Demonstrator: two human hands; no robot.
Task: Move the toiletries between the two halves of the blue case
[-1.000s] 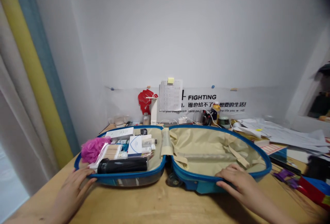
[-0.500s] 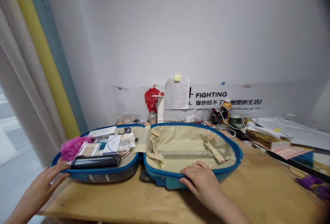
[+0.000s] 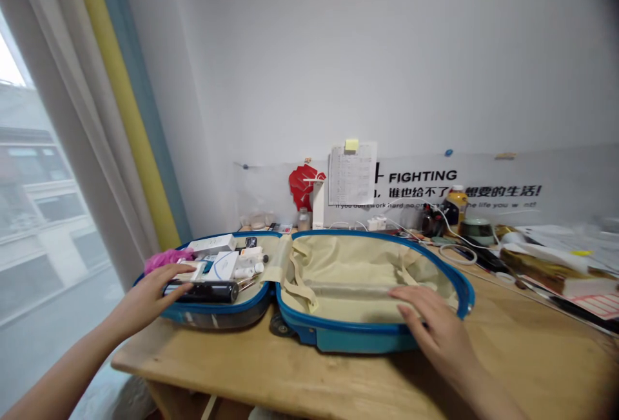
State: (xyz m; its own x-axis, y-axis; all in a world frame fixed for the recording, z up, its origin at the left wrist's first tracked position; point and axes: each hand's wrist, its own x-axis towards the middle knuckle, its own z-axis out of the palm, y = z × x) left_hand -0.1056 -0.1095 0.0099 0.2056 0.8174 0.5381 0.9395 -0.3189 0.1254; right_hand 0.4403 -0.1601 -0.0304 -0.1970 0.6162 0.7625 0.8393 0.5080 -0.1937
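"Where are your hands?"
"Loose, fingers extended: right hand over the suitcase's near rim, left hand over a black cylinder inside. I can't tell if they touch."
"Why flat?"
"Probably so its 2 halves lie within reach."
"Hidden?"
"My left fingers cover the cylinder's end; beyond, the wall sheet's print is illegible."

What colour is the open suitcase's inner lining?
The lining is beige; the head view shows it best, in the suitcase's right half.

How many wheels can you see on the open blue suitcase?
1: the dark wheel low at the near left corner of the suitcase's right half. Others may be hidden.
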